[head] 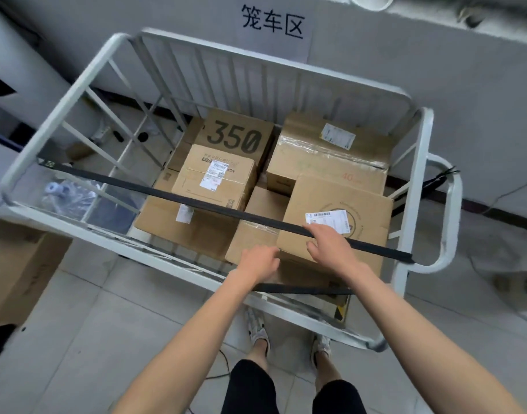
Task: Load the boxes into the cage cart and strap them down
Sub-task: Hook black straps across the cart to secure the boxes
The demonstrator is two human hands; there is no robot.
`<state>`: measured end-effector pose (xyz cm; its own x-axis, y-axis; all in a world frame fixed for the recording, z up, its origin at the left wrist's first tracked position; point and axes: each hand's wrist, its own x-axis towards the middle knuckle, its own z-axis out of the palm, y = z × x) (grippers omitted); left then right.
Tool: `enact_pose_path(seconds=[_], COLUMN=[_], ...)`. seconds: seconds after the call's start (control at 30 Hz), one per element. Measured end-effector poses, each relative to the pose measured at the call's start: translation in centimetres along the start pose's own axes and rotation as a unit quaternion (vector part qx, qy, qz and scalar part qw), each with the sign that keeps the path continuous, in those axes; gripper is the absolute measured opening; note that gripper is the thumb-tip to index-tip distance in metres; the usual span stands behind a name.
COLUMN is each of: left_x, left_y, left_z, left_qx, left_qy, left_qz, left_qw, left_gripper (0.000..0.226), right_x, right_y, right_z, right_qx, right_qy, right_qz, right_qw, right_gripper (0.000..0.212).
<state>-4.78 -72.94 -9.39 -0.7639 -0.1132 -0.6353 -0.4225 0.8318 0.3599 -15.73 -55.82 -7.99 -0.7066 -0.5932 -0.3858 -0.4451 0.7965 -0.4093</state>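
We look down into a white tubular-metal cage cart (77, 88) with barred sides, parked against a grey wall under a paper sign with black characters (272, 22). The cart holds brown cardboard boxes stacked in two layers. At the back left lies a flat box printed "350" (236, 135), and in front of it a small carton with a white shipping label (217, 174) sits on a wide, low carton (181, 228). At the back right stands a large tape-wrapped carton (331, 156), and the square carton with a barcode label (336, 210) rests high at the front right. A long black flat strap (166, 194) runs diagonally over the load from the left rail to the right-hand handle. A shorter black strap (301, 288) lies across the near rail. The right hand (329, 245) grips the long strap above the barcode carton, fingers over it and thumb below. The left hand (260, 259) has curled fingers at that carton's near corner, and we cannot tell whether it holds anything. Another cardboard box (17, 264) stands on the floor outside the cart, to the left.
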Motion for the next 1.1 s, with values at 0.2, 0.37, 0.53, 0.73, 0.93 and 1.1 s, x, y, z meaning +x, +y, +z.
enact_pose_path(seconds=[0.2,0.37,0.53,0.73,0.93,1.1], left_x=[-1.6,-3.5,-4.2,-3.1,0.2,5.5], left_y=[5.1,13.8,23.8,33.6,39.8,44.2], left_z=[-2.2,-1.0,1.3,2.9,3.5,3.4], left_qx=[0.021,0.018,0.036,0.024,-0.019,-0.089], left_qy=[0.069,0.130,0.166,0.171,0.175,0.191], left_qz=[0.030,0.057,0.092,0.106,0.125,0.103], left_qw=[0.997,0.990,0.981,0.979,0.976,0.972], left_gripper=[0.040,0.043,0.046,0.047,0.048,0.047], right_x=[-5.4,-11.4,-16.7,-21.1,-20.1,-15.5], right_y=[2.7,7.5,15.2,24.6,32.1,36.9], right_z=[-1.5,-4.0,-8.4,-13.5,-17.3,-20.7], right_qx=[-0.027,-0.033,-0.024,0.018,0.060,0.054], right_qy=[0.007,0.022,0.071,0.116,0.107,0.056], right_qz=[0.030,0.036,0.038,0.065,0.088,0.048], right_qw=[0.999,0.999,0.997,0.991,0.989,0.996], right_gripper=[0.059,0.065,0.062,0.061,0.061,0.065])
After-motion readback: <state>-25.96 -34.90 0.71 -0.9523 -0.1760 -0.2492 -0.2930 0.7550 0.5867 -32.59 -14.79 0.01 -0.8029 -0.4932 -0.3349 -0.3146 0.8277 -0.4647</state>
